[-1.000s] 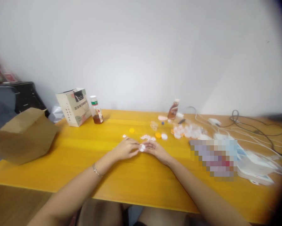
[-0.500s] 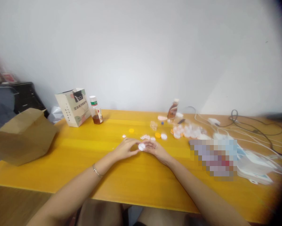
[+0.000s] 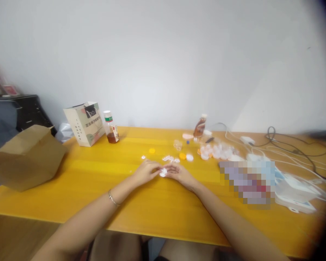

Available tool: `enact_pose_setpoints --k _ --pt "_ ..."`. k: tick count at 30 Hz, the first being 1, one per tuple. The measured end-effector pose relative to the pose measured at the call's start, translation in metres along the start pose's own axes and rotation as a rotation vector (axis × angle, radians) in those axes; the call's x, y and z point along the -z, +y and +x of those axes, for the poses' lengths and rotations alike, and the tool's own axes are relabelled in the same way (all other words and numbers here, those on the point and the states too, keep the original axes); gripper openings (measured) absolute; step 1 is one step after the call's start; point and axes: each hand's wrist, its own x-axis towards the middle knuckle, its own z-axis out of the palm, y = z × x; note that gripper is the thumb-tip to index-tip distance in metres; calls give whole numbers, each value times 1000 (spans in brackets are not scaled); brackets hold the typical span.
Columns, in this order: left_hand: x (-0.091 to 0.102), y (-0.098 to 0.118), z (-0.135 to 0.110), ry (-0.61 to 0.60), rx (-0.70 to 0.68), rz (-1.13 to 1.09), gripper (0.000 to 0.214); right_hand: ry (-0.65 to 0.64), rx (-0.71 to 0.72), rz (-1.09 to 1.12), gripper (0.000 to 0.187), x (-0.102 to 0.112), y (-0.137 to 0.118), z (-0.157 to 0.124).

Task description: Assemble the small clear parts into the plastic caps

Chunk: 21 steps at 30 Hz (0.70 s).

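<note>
**Two hands meet at one small white thing**

From far off, I see my right hand point(image 3: 180, 172) curled, its fingertips closed on a small white piece, maybe plastic point(image 3: 163, 173), about midway between the near and far edges of the yellow wooden tabletop point(image 3: 163, 214). My left hand point(image 3: 146, 172) is half curled, tips at the piece; I can't tell if they pinch. I think the step is fiddling with it; next calls for soft, steady fingers. Blur hides its shape. Coloured squares point(image 3: 247, 185) cover something toward the right edge.
</note>
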Motion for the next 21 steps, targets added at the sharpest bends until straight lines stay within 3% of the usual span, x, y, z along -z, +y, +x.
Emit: enact_pose_setpoints --k 4,12,21 --pt "-2 -4 2 -56 -75 140 19 -21 -27 -46 35 -1 -3 -2" --pt "-1 -10 1 -85 -394 421 24 -24 -51 -33 35 -1 -8 -3" --pt "7 -7 3 -175 -462 433 21 -100 -88 -28 32 -2 -14 -6"
